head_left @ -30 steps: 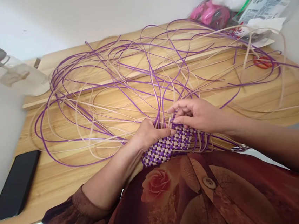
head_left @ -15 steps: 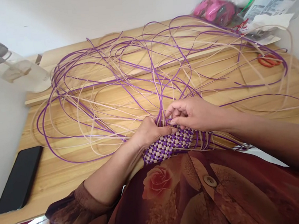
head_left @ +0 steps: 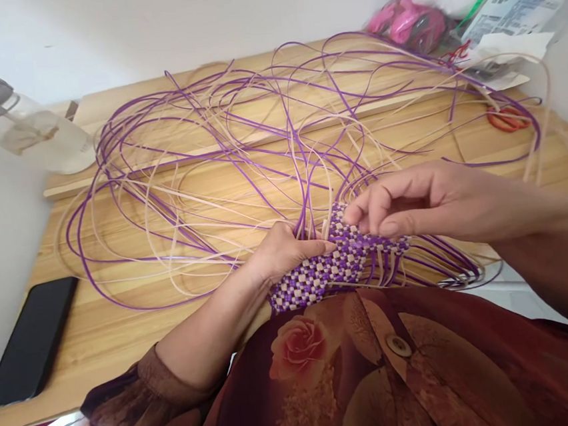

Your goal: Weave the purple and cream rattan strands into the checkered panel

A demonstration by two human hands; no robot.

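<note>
A checked purple-and-beige woven piece [head_left: 301, 282] lies against the table's front edge, close to my shirt. My left hand [head_left: 287, 249] is closed on its upper left edge, thumb pressed on top and fingers hidden behind. Over the right part of the weave hovers my right hand [head_left: 414, 204], its fingers curled and thumb bent inward. A thin purple strand seems to run from the weave to its fingertips, though the grip is partly hidden. Loose purple and beige strands [head_left: 307, 197] rise from the weave, and more strands [head_left: 449, 261] trail off to its right.
Long strands loop across the wooden table [head_left: 136, 294] and its raised back ledge. A black phone [head_left: 30, 341] lies at the left, below a clear bottle [head_left: 40, 139]. Orange-handled scissors [head_left: 509, 119], a pink item in plastic [head_left: 411, 23] and papers [head_left: 511, 17] are at the right.
My right hand has moved right and up toward the camera, uncovering more of the weave. A long purple strand at the right has shifted. My left hand keeps its hold.
</note>
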